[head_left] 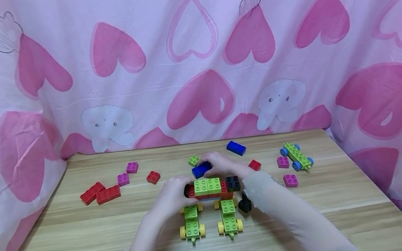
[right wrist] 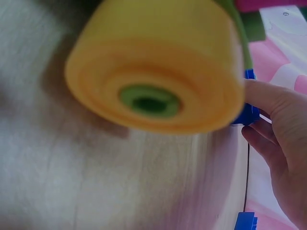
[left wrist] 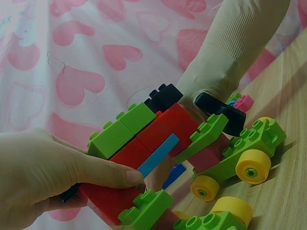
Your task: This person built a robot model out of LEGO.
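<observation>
My left hand (head_left: 171,197) grips the left end of a built toy-brick vehicle (head_left: 207,187). In the left wrist view its thumb presses along the side, just under red bricks (left wrist: 165,127) and beside a thin blue piece (left wrist: 159,154). Two lime bricks (left wrist: 115,136) and a black brick (left wrist: 164,97) top the build. Below are lime wheeled bases (head_left: 193,230) with yellow wheels (left wrist: 253,166). Beyond the build, my right hand (head_left: 222,164) pinches a blue brick (head_left: 201,171) between thumb and fingers; the right wrist view shows that brick (right wrist: 249,112) partly behind a wheel (right wrist: 153,86).
Red bricks (head_left: 108,194) and pink bricks (head_left: 123,179) lie at the left. A small lime brick (head_left: 193,160) and another blue brick (head_left: 236,148) are toward the back. At the right stands a lime base with blue wheels (head_left: 297,156), near more pink bricks (head_left: 290,180). A heart-patterned curtain surrounds the table.
</observation>
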Tool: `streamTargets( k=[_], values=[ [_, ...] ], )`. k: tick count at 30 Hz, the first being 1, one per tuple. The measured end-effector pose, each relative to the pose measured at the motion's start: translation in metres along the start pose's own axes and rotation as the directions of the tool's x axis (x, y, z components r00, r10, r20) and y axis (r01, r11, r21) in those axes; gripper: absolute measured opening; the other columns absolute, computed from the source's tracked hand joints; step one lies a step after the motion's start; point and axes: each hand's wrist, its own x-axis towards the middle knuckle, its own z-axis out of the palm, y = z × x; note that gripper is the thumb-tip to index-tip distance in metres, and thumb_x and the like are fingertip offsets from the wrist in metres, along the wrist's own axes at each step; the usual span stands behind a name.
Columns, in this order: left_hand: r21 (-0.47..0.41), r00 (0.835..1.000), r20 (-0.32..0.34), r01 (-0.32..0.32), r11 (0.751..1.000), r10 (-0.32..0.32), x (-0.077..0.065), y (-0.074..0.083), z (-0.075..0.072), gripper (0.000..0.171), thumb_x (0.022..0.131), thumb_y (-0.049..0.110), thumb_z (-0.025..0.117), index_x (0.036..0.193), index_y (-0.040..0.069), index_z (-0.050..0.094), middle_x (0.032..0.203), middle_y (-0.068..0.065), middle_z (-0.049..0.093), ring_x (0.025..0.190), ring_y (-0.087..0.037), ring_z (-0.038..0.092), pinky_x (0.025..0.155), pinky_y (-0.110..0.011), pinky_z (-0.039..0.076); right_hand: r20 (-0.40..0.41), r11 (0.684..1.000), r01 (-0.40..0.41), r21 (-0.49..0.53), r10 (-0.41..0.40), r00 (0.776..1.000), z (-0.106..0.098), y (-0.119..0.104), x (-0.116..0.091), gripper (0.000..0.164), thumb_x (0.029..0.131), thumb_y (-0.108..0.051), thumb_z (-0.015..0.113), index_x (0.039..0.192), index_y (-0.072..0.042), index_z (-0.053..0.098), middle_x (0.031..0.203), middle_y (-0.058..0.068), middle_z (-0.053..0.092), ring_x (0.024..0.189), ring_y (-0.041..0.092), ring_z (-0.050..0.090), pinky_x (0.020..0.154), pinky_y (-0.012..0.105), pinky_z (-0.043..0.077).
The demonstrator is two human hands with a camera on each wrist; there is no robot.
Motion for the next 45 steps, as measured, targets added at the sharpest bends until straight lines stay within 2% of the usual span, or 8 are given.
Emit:
streamTargets(
  k=[9, 13, 20, 29, 39, 45],
  values=[
    [-0.017, 1.0, 0.01, -0.005, 1.0, 0.005, 0.0, 0.002, -0.002, 0.048, 0.071, 0.008, 0.086, 0.116, 0.004, 0.07, 0.107, -0.008, 0.073, 0.098, -0.021, 0.068, 0.089, -0.039, 0.056, -0.022, 1.0, 0.015, -0.017, -0.015, 1.0, -0.005, 0.002, -0.009, 0.037, 0.086, -0.021, 0.076, 0.122, -0.013, 0.068, 0.121, 0.006, 0.067, 0.111, 0.022, 0.063, 0.094, 0.038, 0.055],
    [-0.025, 1.0, 0.018, 0.02, 0.999, -0.02, 0.0, 0.004, -0.002, 0.053, 0.071, 0.008, 0.086, 0.12, 0.004, 0.068, 0.111, -0.01, 0.072, 0.102, -0.023, 0.067, 0.092, -0.04, 0.055, -0.044, 1.0, -0.008, -0.025, 0.007, 0.999, -0.009, 0.0, -0.019, 0.038, 0.086, -0.023, 0.077, 0.121, -0.013, 0.068, 0.12, 0.006, 0.068, 0.109, 0.022, 0.064, 0.092, 0.038, 0.056],
    [-0.048, 0.999, 0.023, 0.05, 0.998, -0.049, 0.0, 0.005, -0.002, 0.053, 0.071, 0.007, 0.086, 0.12, 0.002, 0.068, 0.113, -0.011, 0.071, 0.104, -0.025, 0.066, 0.093, -0.041, 0.054, -0.09, 0.998, -0.056, 0.037, 0.059, 0.994, -0.019, -0.003, -0.035, 0.037, 0.084, -0.026, 0.078, 0.119, -0.015, 0.07, 0.117, 0.004, 0.07, 0.106, 0.02, 0.065, 0.09, 0.039, 0.056],
    [-0.006, 1.0, 0.009, 0.027, 1.0, -0.027, 0.001, 0.005, 0.001, 0.047, 0.07, 0.008, 0.087, 0.114, 0.003, 0.07, 0.106, -0.009, 0.072, 0.097, -0.021, 0.067, 0.089, -0.039, 0.056, -0.21, 1.0, 0.015, -0.005, -0.016, 0.978, -0.035, -0.008, -0.055, 0.039, 0.083, -0.025, 0.079, 0.118, -0.009, 0.07, 0.112, 0.007, 0.072, 0.092, 0.019, 0.066, 0.079, 0.033, 0.057],
    [-0.014, 0.999, 0.011, 0.033, 0.999, -0.033, 0.001, 0.0, 0.001, 0.048, 0.071, 0.009, 0.087, 0.115, 0.002, 0.069, 0.108, -0.009, 0.072, 0.098, -0.022, 0.067, 0.089, -0.039, 0.056, -0.287, 0.996, 0.074, -0.055, -0.086, 0.954, -0.049, -0.03, -0.07, 0.041, 0.082, -0.027, 0.08, 0.118, -0.007, 0.071, 0.111, 0.008, 0.072, 0.097, 0.02, 0.062, 0.081, 0.032, 0.056],
    [-0.021, 0.999, 0.004, 0.05, 0.999, -0.05, -0.001, 0.001, 0.001, 0.048, 0.07, 0.008, 0.087, 0.115, 0.001, 0.069, 0.108, -0.01, 0.072, 0.099, -0.022, 0.067, 0.089, -0.039, 0.056, -0.3, 0.995, 0.099, -0.018, -0.1, 0.949, -0.058, -0.053, -0.083, 0.042, 0.083, -0.024, 0.079, 0.119, -0.005, 0.069, 0.114, 0.011, 0.071, 0.099, 0.024, 0.063, 0.082, 0.037, 0.057]
  ],
)
